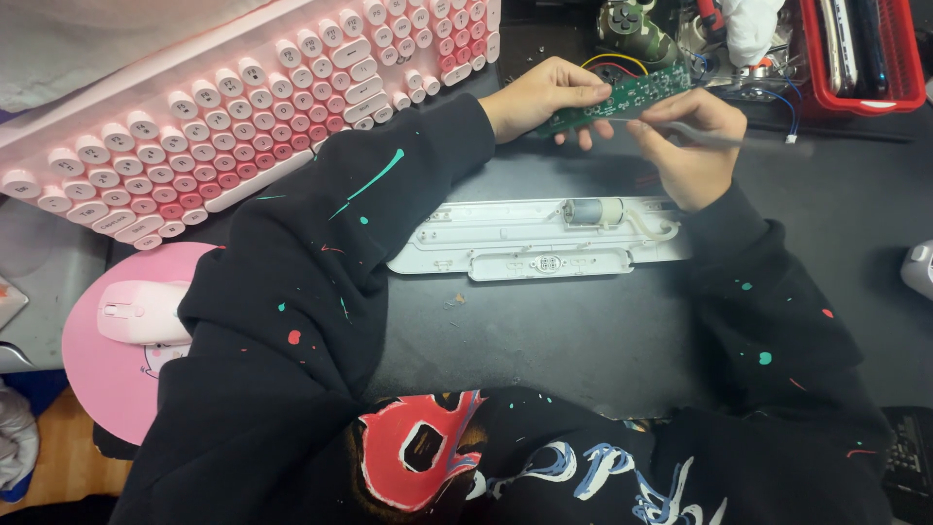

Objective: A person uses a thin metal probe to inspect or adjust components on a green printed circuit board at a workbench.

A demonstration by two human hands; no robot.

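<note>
Fingers of our left hand [537, 97] pinch the near end of a long green circuit board [627, 97], holding it tilted above the dark desk [544, 331]. Our right hand [688, 146] closes around a thin grey tool [739, 139], its tip meeting the board's edge. Below both hands lies 1 opened white plastic casing [525, 238] with a small silver motor [593, 211] inside. A pink keyboard [243, 107] sits to the left, with a pink mouse [144, 313] on its round pad, and a red tray [860, 58] stands at the upper right.
</note>
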